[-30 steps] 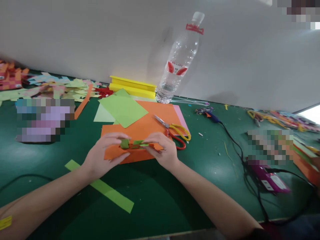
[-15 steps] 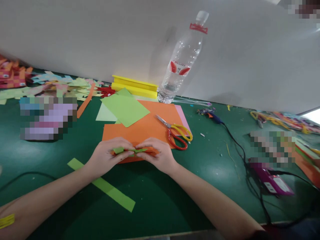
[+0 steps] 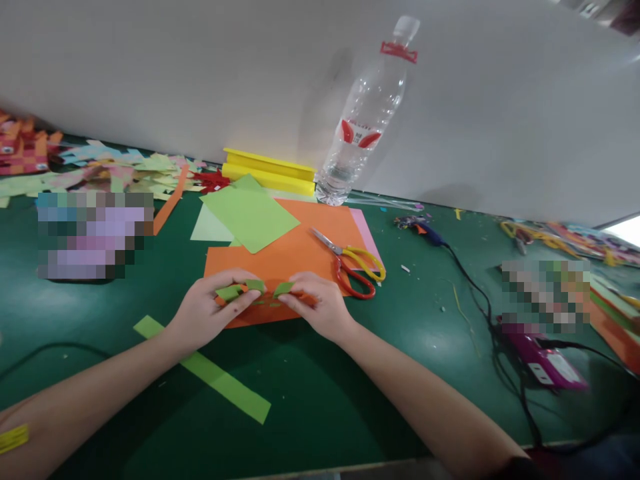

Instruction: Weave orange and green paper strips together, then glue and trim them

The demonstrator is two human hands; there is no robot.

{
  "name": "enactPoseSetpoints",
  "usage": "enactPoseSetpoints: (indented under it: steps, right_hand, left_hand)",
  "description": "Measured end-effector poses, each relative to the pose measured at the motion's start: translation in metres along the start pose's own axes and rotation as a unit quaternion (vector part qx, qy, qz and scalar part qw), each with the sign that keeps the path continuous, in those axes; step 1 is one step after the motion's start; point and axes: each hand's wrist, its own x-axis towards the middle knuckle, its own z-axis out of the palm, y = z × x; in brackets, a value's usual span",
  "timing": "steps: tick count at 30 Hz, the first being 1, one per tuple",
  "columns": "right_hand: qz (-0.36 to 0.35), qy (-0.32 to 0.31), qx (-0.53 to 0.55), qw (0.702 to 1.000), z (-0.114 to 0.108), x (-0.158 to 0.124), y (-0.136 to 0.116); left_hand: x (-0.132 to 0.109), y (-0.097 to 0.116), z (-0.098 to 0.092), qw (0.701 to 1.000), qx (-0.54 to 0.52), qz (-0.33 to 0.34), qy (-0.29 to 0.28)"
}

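The left hand (image 3: 207,305) and right hand (image 3: 323,307) pinch folded green-and-orange paper (image 3: 255,285). Beyond them are one bottle (image 3: 369,107), its label (image 3: 359,135) unreadably small, and one scissors (image 3: 342,251).

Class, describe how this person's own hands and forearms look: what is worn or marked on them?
Both the left hand and right hand are ungloved. The left forearm bears a yellow patch; the right forearm ends at what seems a dark sleeve.

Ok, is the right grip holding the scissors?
No: the right grip pinches folded green and orange paper, while the scissors lie apart from it, partly on an orange sheet.
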Motion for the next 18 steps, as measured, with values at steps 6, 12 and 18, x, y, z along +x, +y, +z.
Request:
enactPoseSetpoints:
  steps: [6,12,18]
  right_hand:
    - [0.012,-0.024,-0.008,1.000,0.0000,-0.0001,0.0022]
    - [0.053,-0.014,0.014,0.998,-0.0054,0.0009,0.0001]
    - [0.066,-0.010,0.023,0.997,-0.0047,0.0014,-0.0002]
  left_hand:
    - [0.0018,-0.0032,0.0023,0.999,-0.003,0.003,-0.043]
    - [0.0045,-0.0089,0.0013,1.000,0.014,-0.013,-0.012]
    - [0.0055,-0.0094,-0.0023,0.997,0.077,-0.031,0.007]
